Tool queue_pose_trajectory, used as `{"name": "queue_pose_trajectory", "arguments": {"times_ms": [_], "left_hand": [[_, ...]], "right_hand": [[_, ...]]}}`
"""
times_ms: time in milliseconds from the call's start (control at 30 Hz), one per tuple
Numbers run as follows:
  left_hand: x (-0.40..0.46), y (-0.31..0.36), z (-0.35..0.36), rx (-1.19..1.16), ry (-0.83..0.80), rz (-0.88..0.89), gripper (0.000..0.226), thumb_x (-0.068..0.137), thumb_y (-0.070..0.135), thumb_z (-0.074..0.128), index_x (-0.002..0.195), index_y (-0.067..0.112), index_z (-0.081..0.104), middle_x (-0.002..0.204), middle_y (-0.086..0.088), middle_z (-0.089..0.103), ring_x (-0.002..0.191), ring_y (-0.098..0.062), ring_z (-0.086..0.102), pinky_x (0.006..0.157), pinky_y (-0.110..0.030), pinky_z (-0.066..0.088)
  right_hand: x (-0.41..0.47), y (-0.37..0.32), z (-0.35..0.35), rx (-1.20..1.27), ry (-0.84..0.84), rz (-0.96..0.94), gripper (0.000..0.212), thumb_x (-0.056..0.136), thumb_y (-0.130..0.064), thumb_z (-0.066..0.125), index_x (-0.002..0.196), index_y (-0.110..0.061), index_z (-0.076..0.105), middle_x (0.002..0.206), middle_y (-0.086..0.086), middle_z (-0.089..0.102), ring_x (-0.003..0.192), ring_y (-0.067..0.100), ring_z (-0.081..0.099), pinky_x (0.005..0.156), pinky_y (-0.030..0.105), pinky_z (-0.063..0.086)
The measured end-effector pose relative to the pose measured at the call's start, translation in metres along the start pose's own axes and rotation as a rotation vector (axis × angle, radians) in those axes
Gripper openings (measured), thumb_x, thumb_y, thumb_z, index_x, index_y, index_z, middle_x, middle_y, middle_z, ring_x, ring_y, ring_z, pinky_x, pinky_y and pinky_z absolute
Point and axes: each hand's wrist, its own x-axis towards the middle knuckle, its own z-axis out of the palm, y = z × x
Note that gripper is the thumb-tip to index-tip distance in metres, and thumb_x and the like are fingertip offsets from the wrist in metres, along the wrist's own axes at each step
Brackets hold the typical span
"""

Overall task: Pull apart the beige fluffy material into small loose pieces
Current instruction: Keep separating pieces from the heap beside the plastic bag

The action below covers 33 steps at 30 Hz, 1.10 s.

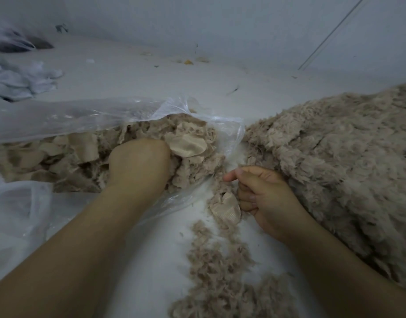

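A clear plastic bag (66, 115) lies open at the left, filled with beige fluffy scraps (60, 157). My left hand (138, 164) reaches into the bag's mouth, its fingers buried in the scraps and hidden. My right hand (264, 198) has curled fingers that pinch a beige piece (227, 210) just outside the bag. A big heap of fluffed beige material (335, 161) rises at the right, touching my right hand's back. A trail of small loose pieces (218, 267) runs toward the bottom edge.
The white floor (151, 237) shows between my forearms. Crumpled white plastic (18, 76) lies at the far left. A wall (220, 24) closes the back, with a thin cord (330, 33) running down it. Tiny scraps (188, 61) dot the floor near the wall.
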Motion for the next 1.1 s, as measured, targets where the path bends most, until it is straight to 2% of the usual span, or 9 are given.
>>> {"name": "queue_pose_trajectory", "arguments": {"times_ms": [100,233,367,433,533,733,833,1000,1100], "left_hand": [[-0.001,0.000,0.001,-0.006,-0.009,0.010,0.014,0.089,0.020,0.052,0.088,0.020,0.066,0.075,0.002,0.059,0.079,-0.029,0.067,0.054,-0.029,0.031],[-0.009,-0.001,-0.002,-0.087,0.043,0.014,0.011,0.084,0.011,0.055,0.090,0.014,0.065,0.091,-0.010,0.061,0.086,-0.035,0.061,0.054,-0.032,0.032],[-0.013,0.005,-0.011,-0.275,0.236,0.100,0.005,0.071,0.001,0.056,0.067,0.004,0.056,0.068,-0.015,0.053,0.062,-0.035,0.053,0.048,-0.025,0.017],[-0.017,0.010,-0.014,-0.393,0.264,0.179,0.014,0.073,0.007,0.049,0.069,0.003,0.062,0.057,-0.013,0.055,0.049,-0.032,0.052,0.042,-0.025,0.027],[-0.029,0.025,-0.011,-0.596,0.143,0.294,0.028,0.084,0.020,0.045,0.086,0.009,0.071,0.055,-0.002,0.058,0.051,-0.028,0.056,0.045,-0.038,0.048],[-0.033,0.047,0.007,-0.601,-0.119,0.443,0.031,0.092,0.021,0.050,0.122,0.028,0.059,0.105,0.002,0.058,0.090,-0.022,0.060,0.067,-0.038,0.053],[-0.030,0.050,0.011,-0.550,-0.160,0.435,0.028,0.094,0.016,0.048,0.115,0.026,0.063,0.106,0.002,0.056,0.093,-0.022,0.060,0.071,-0.038,0.053],[-0.030,0.054,0.005,-0.816,0.068,0.369,0.021,0.092,0.012,0.053,0.101,0.012,0.072,0.092,-0.004,0.063,0.084,-0.025,0.060,0.068,-0.042,0.051],[-0.031,0.057,-0.001,-1.030,0.190,0.342,0.021,0.086,0.005,0.058,0.097,0.010,0.075,0.084,-0.003,0.071,0.076,-0.016,0.064,0.066,-0.037,0.051]], "right_hand": [[0.000,0.000,0.000,-0.007,0.005,-0.006,0.034,0.099,-0.016,0.051,0.074,-0.013,0.074,0.046,-0.005,0.031,0.040,0.006,0.023,0.038,0.017,0.025],[-0.001,0.000,0.002,-0.007,0.009,-0.006,0.032,0.099,-0.015,0.051,0.075,-0.011,0.073,0.046,-0.005,0.032,0.040,0.006,0.024,0.038,0.017,0.025],[-0.002,-0.002,0.003,0.003,0.017,-0.008,0.034,0.099,-0.014,0.050,0.073,-0.012,0.071,0.046,-0.005,0.032,0.040,0.006,0.023,0.038,0.018,0.023],[-0.002,-0.002,0.004,0.024,0.034,-0.008,0.034,0.100,-0.012,0.048,0.072,-0.012,0.067,0.047,-0.005,0.031,0.040,0.006,0.022,0.038,0.017,0.022],[-0.002,-0.004,0.005,0.067,0.055,-0.006,0.029,0.101,-0.010,0.045,0.075,-0.008,0.059,0.047,-0.005,0.029,0.039,0.005,0.021,0.037,0.016,0.022],[-0.003,-0.006,0.009,0.076,0.082,0.002,0.022,0.102,-0.010,0.045,0.082,-0.009,0.056,0.047,-0.007,0.032,0.038,0.003,0.024,0.036,0.016,0.023],[-0.004,-0.007,0.009,0.071,0.070,0.002,0.019,0.102,-0.009,0.043,0.089,-0.008,0.057,0.047,-0.009,0.035,0.038,0.003,0.026,0.035,0.016,0.025],[-0.003,-0.007,0.008,0.047,0.037,0.002,0.014,0.100,-0.008,0.046,0.096,-0.005,0.059,0.047,-0.008,0.045,0.037,0.001,0.031,0.035,0.015,0.027],[-0.003,-0.006,0.006,0.018,0.001,-0.001,0.017,0.099,-0.012,0.050,0.106,-0.001,0.062,0.053,-0.005,0.051,0.038,0.001,0.035,0.036,0.014,0.029]]}}
